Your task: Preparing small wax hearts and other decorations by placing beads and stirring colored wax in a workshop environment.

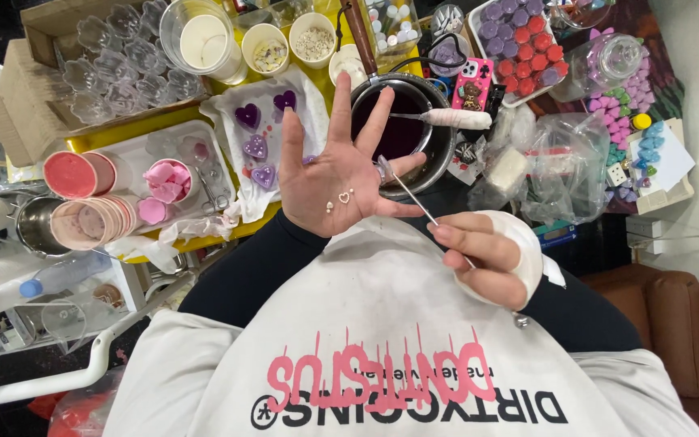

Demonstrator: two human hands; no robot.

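**Q:** Left hand (335, 174), centre of the frame: what state is it in, and what does it carry?

**A:** It is spread flat, palm up, fingers fanned. Small pale beads (340, 198), one heart-shaped, lie loose on the palm. The right hand (485, 263), lower right of centre, pinches a thin metal pick (408, 194) whose tip reaches toward the left thumb.

**Q:** What could go wrong from here?

**A:** In my judgement, any tilt of the open palm would let the beads roll off onto the white shirt (382, 324) or the cluttered table (163, 121). A nudge from the pick could flick them away. The pot of dark liquid (398, 129) sits just above the hand; a bead falling there would be hard to recover. The purple heart candles (256, 146) on the cloth at left look well placed.
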